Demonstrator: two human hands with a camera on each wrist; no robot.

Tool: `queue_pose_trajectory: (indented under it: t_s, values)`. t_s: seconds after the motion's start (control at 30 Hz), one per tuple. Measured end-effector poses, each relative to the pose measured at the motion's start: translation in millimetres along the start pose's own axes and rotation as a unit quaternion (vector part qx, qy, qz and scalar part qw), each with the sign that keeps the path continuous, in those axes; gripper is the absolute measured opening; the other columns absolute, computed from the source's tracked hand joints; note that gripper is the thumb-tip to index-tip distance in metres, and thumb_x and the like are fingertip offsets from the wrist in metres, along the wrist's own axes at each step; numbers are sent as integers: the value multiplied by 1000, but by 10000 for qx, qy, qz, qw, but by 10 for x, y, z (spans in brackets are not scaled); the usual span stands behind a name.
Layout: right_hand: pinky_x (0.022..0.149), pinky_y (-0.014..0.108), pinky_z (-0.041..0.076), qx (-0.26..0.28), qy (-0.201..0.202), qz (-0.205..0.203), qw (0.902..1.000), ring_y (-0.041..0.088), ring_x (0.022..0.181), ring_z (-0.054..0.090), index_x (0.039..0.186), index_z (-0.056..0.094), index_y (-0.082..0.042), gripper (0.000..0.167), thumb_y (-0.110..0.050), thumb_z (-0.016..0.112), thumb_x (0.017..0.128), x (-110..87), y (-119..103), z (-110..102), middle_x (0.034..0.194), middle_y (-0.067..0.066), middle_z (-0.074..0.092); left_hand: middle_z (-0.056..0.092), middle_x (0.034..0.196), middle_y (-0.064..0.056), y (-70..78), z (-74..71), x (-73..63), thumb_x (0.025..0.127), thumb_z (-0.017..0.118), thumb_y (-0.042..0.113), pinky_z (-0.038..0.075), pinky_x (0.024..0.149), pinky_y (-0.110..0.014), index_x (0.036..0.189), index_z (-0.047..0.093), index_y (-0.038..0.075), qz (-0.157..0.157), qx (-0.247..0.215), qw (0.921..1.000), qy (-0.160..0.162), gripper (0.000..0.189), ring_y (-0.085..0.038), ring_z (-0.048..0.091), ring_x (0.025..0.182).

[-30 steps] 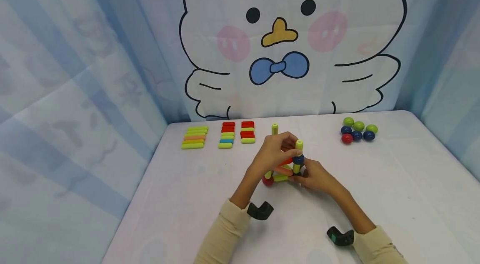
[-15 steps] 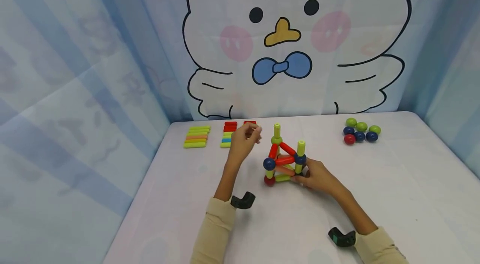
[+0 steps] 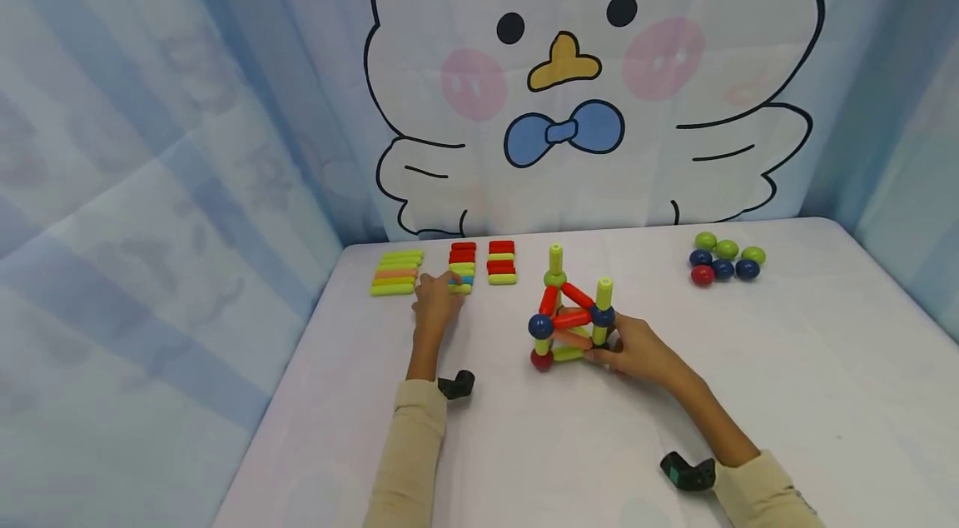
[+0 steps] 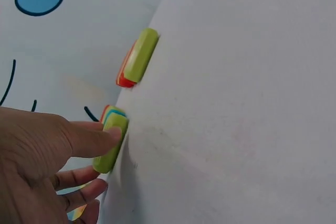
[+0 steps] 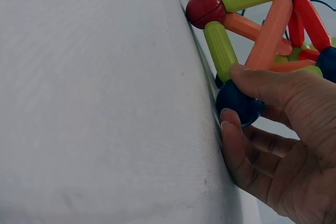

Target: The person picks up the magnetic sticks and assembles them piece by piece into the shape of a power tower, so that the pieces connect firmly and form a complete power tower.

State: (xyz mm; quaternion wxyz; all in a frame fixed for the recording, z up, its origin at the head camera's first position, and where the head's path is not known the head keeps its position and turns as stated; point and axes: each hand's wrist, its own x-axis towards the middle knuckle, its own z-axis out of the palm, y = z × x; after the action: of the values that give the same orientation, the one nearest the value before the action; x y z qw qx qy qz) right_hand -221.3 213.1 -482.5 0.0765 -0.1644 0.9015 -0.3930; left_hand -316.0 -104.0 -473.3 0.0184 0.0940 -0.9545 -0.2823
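Observation:
In the head view, my left hand [image 3: 437,301] is at the middle row of coloured magnetic rods. Its thumb lies on the near green rod [image 4: 111,142] and the index finger reaches behind, pinching it; the rod still lies against the row. My right hand [image 3: 637,351] grips a dark blue ball [image 5: 239,102] at the bottom corner of a ball-and-rod frame, thumb above and fingers below. This frame has red rods [image 3: 573,319] across its upper level, a red ball [image 3: 542,359] at the front bottom, and green rods upright on two upper balls.
A row of green and orange rods [image 3: 397,274] lies to the left. Another row of red and green rods [image 3: 502,263] lies between the left hand and the frame. Several green, blue and red balls [image 3: 723,259] sit at the table's back right. A printed curtain [image 3: 479,170] hangs behind.
My left hand has left the top of the frame and moved left to the middle row of rods. The right hand stays at the frame's bottom corner.

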Motion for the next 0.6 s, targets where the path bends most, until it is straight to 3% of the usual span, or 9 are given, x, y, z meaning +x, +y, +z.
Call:
queue_pose_trajectory:
  t_s: [0.13, 0.3, 0.37, 0.43, 0.5, 0.6]
  values:
    - [50, 27, 51, 2, -25, -11, 10000, 12, 54, 57, 118, 54, 2, 48, -25, 75, 85, -1, 6, -2, 92, 9, 63, 47, 125, -19, -14, 37, -17, 88, 73, 19, 46, 97, -53, 114, 67, 17, 43, 312, 9994, -132, 26, -34, 46, 117]
    - [51, 27, 52, -33, 40, -15, 10000, 12, 56, 58, 118, 54, 1, 48, -25, 76, 84, 4, 11, -4, 94, 10, 63, 55, 119, -15, 38, 25, -69, 87, 74, 23, 51, 91, -48, 110, 69, 16, 396, 930, 9944, -318, 25, -30, 53, 110]
    - [51, 27, 52, -28, 53, -12, 10000, 12, 56, 58, 118, 54, 1, 48, -25, 76, 84, 6, 12, -5, 94, 10, 63, 60, 117, -13, 78, 1, -109, 87, 75, 25, 52, 90, -46, 108, 70, 15, 568, 872, 9938, -388, 24, -28, 56, 107]
    - [51, 27, 52, 0, 54, 5, 10000, 12, 56, 58, 118, 54, 1, 48, -25, 76, 84, 5, 13, -5, 94, 10, 63, 65, 112, -10, 118, -22, -154, 88, 74, 27, 54, 86, -42, 109, 69, 14, 816, 491, 9943, -488, 26, -25, 59, 103]
    - [51, 27, 52, 22, 47, 15, 10000, 12, 55, 58, 119, 54, 1, 49, -26, 76, 84, 3, 14, 0, 94, 10, 64, 68, 110, -9, 181, -70, -218, 89, 72, 30, 56, 84, -39, 110, 67, 13, 1084, -199, 9916, -671, 27, -23, 62, 100]
    - [51, 27, 52, 6, 68, 40, 10000, 12, 55, 58, 119, 54, 1, 49, -26, 77, 84, 0, 15, 7, 94, 10, 64, 68, 110, -9, 303, -172, -334, 90, 70, 33, 57, 83, -35, 112, 64, 12, 1553, -1456, 9711, -1081, 31, -23, 65, 98]
